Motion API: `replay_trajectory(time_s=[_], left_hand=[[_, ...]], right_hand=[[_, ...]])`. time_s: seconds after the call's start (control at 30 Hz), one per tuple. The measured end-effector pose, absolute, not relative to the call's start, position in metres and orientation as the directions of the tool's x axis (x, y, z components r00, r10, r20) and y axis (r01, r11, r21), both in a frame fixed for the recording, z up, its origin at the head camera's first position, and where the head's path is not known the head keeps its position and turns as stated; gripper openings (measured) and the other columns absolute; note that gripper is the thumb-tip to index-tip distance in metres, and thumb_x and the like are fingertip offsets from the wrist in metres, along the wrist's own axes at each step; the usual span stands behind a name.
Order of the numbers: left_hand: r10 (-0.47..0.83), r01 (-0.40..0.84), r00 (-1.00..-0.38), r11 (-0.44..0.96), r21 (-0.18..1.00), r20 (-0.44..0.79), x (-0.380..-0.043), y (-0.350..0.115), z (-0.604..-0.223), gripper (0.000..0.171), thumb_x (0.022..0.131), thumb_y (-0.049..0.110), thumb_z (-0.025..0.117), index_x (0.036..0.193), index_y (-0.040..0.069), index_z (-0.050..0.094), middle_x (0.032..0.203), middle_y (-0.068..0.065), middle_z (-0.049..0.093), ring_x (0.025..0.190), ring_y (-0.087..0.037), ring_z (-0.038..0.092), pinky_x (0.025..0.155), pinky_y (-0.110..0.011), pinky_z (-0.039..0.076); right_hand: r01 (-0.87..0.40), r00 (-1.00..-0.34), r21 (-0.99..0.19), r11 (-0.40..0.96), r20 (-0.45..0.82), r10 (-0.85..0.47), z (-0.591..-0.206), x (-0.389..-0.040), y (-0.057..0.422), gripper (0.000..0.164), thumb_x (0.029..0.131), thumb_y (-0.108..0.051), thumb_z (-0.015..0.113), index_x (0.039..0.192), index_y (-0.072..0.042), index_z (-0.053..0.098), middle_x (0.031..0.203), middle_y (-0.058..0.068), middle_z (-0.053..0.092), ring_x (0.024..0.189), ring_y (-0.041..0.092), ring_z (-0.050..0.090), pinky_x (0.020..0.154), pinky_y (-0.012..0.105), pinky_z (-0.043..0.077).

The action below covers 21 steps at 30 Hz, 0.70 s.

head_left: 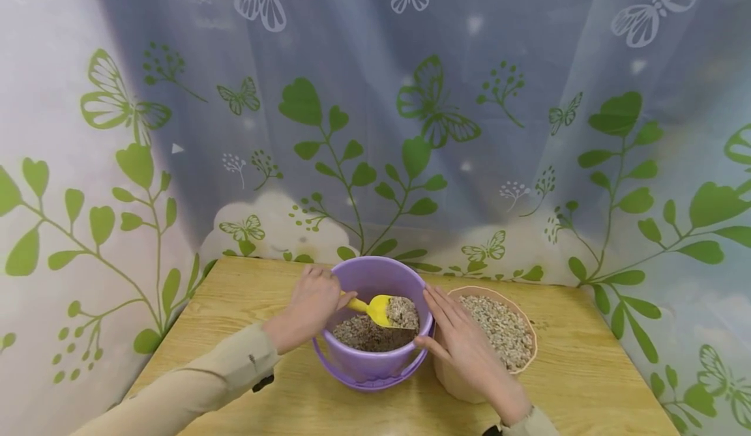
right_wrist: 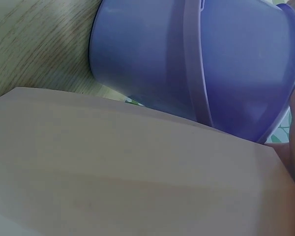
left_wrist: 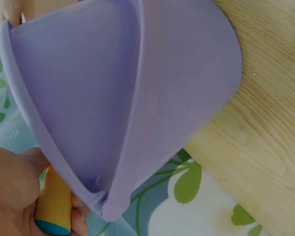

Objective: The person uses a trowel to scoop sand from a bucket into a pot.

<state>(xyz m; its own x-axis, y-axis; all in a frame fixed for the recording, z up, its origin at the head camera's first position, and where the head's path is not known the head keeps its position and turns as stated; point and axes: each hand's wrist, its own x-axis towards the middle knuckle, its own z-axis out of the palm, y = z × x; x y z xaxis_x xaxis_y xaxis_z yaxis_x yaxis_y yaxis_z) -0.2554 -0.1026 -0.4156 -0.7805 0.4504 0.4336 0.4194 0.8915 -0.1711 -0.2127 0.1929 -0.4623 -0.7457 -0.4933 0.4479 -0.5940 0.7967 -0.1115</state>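
A yellow scoop [head_left: 380,308] heaped with grainy material is held over the inside of a purple bucket [head_left: 371,362]. My left hand [head_left: 309,300] grips its handle [left_wrist: 55,200], which has a teal end in the left wrist view. Dark, grainy material [head_left: 369,335] covers the bucket's bottom. At the bucket's right rim rests my right hand [head_left: 465,339], its fingers extended and the thumb on the near side. That hand lies between the bucket and a peach-coloured pot [head_left: 459,384] holding pale gravel [head_left: 499,328]. The pot's wall fills much of the right wrist view.
Both containers stand on a wooden table [head_left: 246,292]. The bucket's purple handle [head_left: 369,386] hangs down around its near side. Behind the table hangs a curtain [head_left: 364,182] with leaf and butterfly prints. Some small crumbs lie right of the pot.
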Motion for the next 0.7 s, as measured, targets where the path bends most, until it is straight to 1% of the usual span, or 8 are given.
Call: replay_trajectory(time_s=[0.1, 0.17, 0.27, 0.3, 0.4, 0.53, 0.7], left_hand=[[0.425, 0.414, -0.800, 0.902, -0.124, 0.424, -0.252, -0.106, -0.413, 0.046, 0.096, 0.045, 0.066, 0.070, 0.006, 0.064, 0.076, -0.009, 0.068, 0.083, -0.027, 0.061, 0.080, -0.037, 0.043], [0.405, 0.402, -0.823, 0.911, -0.093, 0.398, -0.250, -0.108, -0.409, 0.046, 0.098, 0.045, 0.064, 0.075, 0.005, 0.067, 0.080, -0.009, 0.069, 0.085, -0.028, 0.062, 0.081, -0.038, 0.043], [0.384, 0.391, -0.842, 0.918, -0.061, 0.379, -0.247, -0.112, -0.405, 0.046, 0.099, 0.045, 0.062, 0.081, 0.003, 0.069, 0.082, -0.010, 0.069, 0.085, -0.028, 0.061, 0.081, -0.039, 0.043], [0.377, 0.387, -0.847, 0.921, -0.049, 0.375, -0.246, -0.114, -0.403, 0.046, 0.099, 0.044, 0.062, 0.084, 0.002, 0.070, 0.083, -0.010, 0.069, 0.085, -0.028, 0.061, 0.082, -0.039, 0.043], [0.365, 0.388, -0.849, 0.921, -0.017, 0.383, -0.244, -0.120, -0.402, 0.044, 0.099, 0.043, 0.063, 0.086, 0.002, 0.071, 0.080, -0.009, 0.069, 0.083, -0.027, 0.060, 0.080, -0.039, 0.043], [0.358, 0.396, -0.846, 0.918, 0.016, 0.394, -0.242, -0.127, -0.400, 0.043, 0.099, 0.042, 0.063, 0.080, 0.004, 0.068, 0.074, -0.006, 0.065, 0.078, -0.026, 0.058, 0.078, -0.038, 0.042], [0.363, 0.404, -0.839, 0.915, 0.016, 0.406, -0.241, -0.134, -0.396, 0.043, 0.099, 0.041, 0.063, 0.073, 0.006, 0.065, 0.067, -0.004, 0.059, 0.071, -0.024, 0.055, 0.074, -0.037, 0.042]], right_hand=[[-0.590, -0.751, -0.115, 0.799, 0.443, -0.490, -0.462, -0.213, 0.193, 0.082, 0.099, -0.056, 0.053, 0.155, 0.001, 0.033, 0.163, 0.015, 0.029, 0.148, 0.034, 0.032, 0.116, 0.053, 0.030], [-0.590, -0.749, -0.113, 0.800, 0.447, -0.489, -0.463, -0.213, 0.193, 0.082, 0.099, -0.056, 0.054, 0.155, 0.001, 0.033, 0.163, 0.015, 0.030, 0.148, 0.034, 0.032, 0.116, 0.053, 0.030], [-0.596, -0.739, -0.112, 0.795, 0.465, -0.488, -0.463, -0.213, 0.192, 0.082, 0.098, -0.055, 0.055, 0.154, 0.001, 0.035, 0.162, 0.016, 0.032, 0.147, 0.035, 0.034, 0.115, 0.054, 0.031], [-0.599, -0.734, -0.112, 0.793, 0.471, -0.489, -0.464, -0.213, 0.192, 0.082, 0.098, -0.055, 0.056, 0.154, 0.001, 0.035, 0.161, 0.016, 0.033, 0.147, 0.035, 0.035, 0.115, 0.054, 0.032], [-0.605, -0.727, -0.110, 0.789, 0.481, -0.490, -0.465, -0.214, 0.191, 0.082, 0.098, -0.055, 0.055, 0.153, 0.002, 0.036, 0.161, 0.016, 0.034, 0.146, 0.036, 0.036, 0.114, 0.055, 0.032], [-0.598, -0.728, -0.096, 0.795, 0.480, -0.490, -0.465, -0.214, 0.191, 0.082, 0.099, -0.058, 0.052, 0.153, 0.002, 0.036, 0.161, 0.017, 0.034, 0.146, 0.036, 0.035, 0.113, 0.056, 0.033], [-0.588, -0.740, -0.098, 0.803, 0.468, -0.484, -0.463, -0.213, 0.191, 0.082, 0.098, -0.057, 0.053, 0.154, 0.001, 0.035, 0.161, 0.016, 0.033, 0.147, 0.035, 0.034, 0.114, 0.057, 0.032]])
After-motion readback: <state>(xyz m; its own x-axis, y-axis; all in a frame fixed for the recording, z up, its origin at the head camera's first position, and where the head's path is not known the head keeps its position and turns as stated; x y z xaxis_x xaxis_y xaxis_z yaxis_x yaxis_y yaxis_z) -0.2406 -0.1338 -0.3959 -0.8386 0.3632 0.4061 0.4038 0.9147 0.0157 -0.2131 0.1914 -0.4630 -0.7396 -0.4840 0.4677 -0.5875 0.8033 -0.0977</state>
